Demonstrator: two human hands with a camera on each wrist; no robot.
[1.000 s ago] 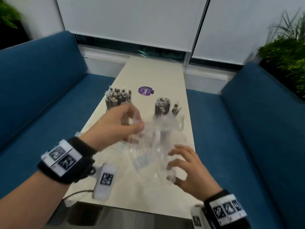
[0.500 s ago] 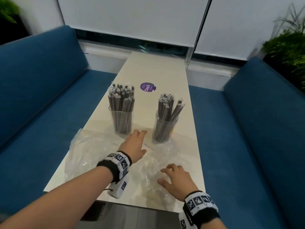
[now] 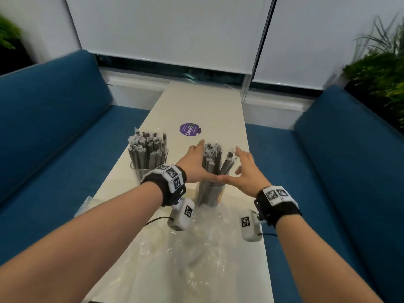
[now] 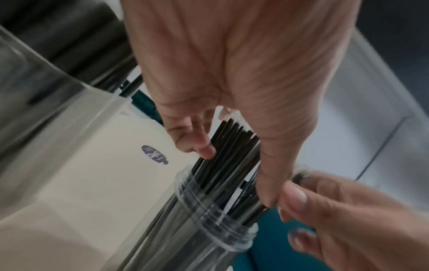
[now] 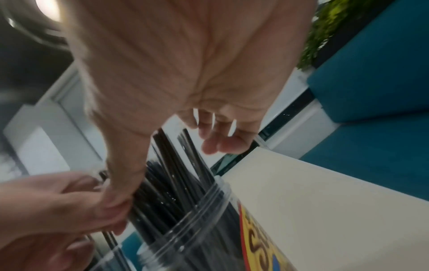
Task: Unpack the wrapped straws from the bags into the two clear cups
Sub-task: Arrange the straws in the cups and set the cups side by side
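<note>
Two clear cups stand on the white table (image 3: 207, 101), both packed with dark wrapped straws. The left cup (image 3: 143, 173) stands alone. Around the straws (image 3: 213, 158) of the right cup (image 3: 209, 193) my two hands form a ring, thumbs meeting at the near side. My left hand (image 3: 193, 165) lies along the bundle's left with fingers stretched, and in the left wrist view a fingertip (image 4: 205, 149) touches the straws (image 4: 234, 146). My right hand (image 3: 246, 169) stands at the bundle's right, fingers spread; its thumb (image 5: 118, 198) presses the straws (image 5: 176, 183).
Crumpled clear bags (image 3: 196, 248) lie on the near part of the table, another bag (image 3: 87, 203) at the left edge. A purple sticker (image 3: 189, 129) sits beyond the cups. Blue sofas (image 3: 54, 138) flank the narrow table, plants (image 3: 380, 68) at the right.
A second ago both hands held a clear bag above the table, then lay on the bags. Now both have reached forward and closed in around the right cup's straws.
</note>
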